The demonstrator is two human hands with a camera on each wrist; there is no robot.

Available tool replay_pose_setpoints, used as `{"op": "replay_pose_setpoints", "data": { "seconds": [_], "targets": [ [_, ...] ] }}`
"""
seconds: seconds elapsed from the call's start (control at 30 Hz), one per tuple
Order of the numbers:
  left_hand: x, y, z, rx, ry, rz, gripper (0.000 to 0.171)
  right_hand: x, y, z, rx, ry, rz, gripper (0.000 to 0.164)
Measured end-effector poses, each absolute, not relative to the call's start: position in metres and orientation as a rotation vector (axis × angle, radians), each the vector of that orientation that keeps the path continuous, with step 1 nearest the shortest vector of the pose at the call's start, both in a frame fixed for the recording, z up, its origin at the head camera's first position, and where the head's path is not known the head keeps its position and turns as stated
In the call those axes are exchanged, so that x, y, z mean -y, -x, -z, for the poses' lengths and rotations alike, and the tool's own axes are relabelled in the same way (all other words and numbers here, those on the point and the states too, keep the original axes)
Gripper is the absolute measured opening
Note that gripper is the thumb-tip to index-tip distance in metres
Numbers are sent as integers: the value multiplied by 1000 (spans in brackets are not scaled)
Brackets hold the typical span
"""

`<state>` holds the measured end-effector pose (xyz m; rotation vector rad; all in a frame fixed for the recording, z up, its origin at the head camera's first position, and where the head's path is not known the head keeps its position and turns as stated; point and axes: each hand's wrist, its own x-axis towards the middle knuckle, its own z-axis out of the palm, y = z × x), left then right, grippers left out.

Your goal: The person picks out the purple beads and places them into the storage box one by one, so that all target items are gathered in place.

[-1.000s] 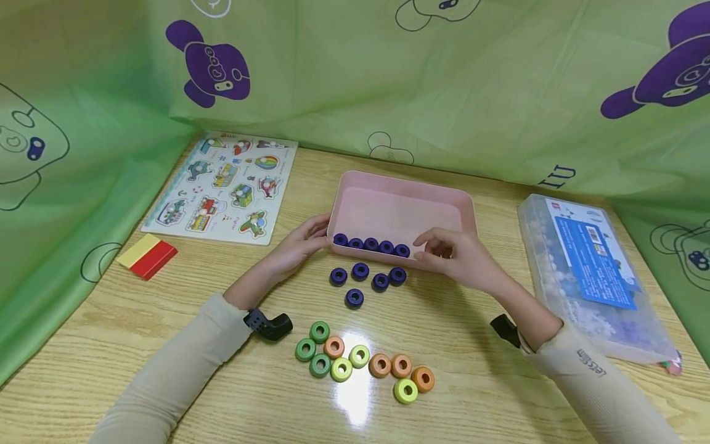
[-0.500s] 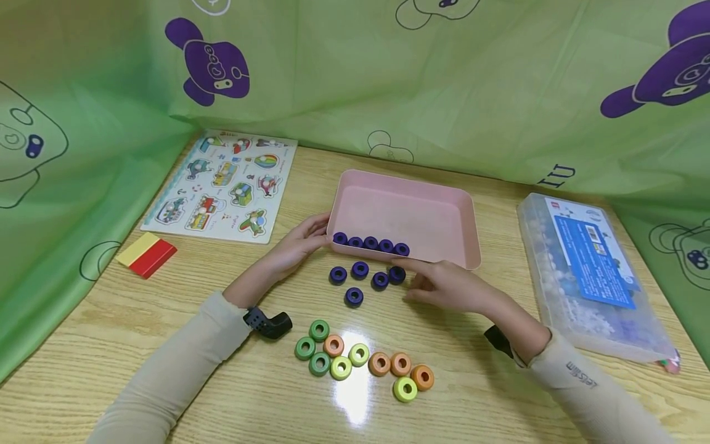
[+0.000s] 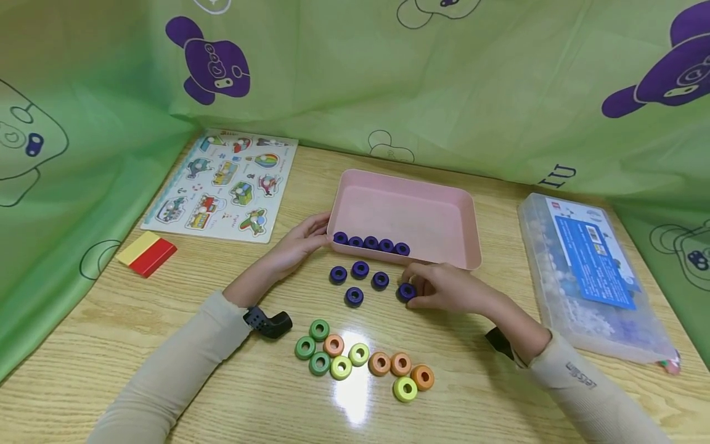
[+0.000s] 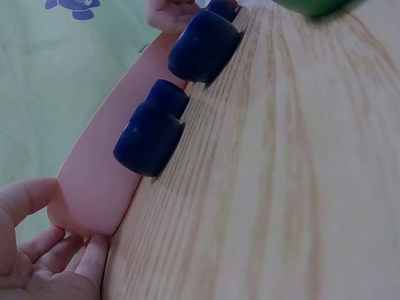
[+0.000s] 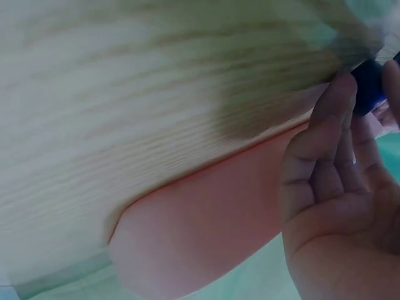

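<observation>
My left hand holds the near left corner of a pink tray; in the left wrist view the thumb is at the rim and the fingers lie low against the wall. Inside the tray, several dark purple ring beads line the near wall. With thumb and forefinger my right hand pinches a purple bead in front of the tray. The right wrist view shows that bead between the fingertips. More loose purple beads lie to its left on the table.
Nearer on the wooden table sit green beads, orange beads and yellow beads. A picture puzzle board and a yellow-red block lie left. A clear plastic case lies right. Green curtain surrounds the back.
My right hand has come from the tray's near right rim down to the table. It has drawn one purple bead away from the others, toward me and slightly right. The left hand stays put.
</observation>
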<state>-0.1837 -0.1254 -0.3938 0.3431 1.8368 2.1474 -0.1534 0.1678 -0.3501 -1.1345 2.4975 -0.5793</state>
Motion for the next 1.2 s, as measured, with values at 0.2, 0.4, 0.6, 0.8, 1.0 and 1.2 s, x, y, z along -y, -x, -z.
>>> {"op": "replay_pose_setpoints", "data": {
  "seconds": [0.2,0.4,0.6,0.8,1.0,1.2],
  "targets": [
    [127,183,393,-1840,-341,-2144,56,-173,147,343,-2455,1111,614,30],
    [127,183,392,-1849,-338,-2133,56,-182,148,324,-2476,1093,735,26],
    [127,184,392,-1850,-341,-2129,57,-194,167,308,-2577,1048,812,25],
    [126,184,393,-1848,-343,-2130,55,-200,190,313,-2627,1048,837,27],
    [126,183,393,-1837,-353,-2140,55,-201,211,335,-2555,1046,830,24],
    [126,183,393,-1811,-396,-2160,54,-197,222,350,-2461,1111,835,22]
  ]
}}
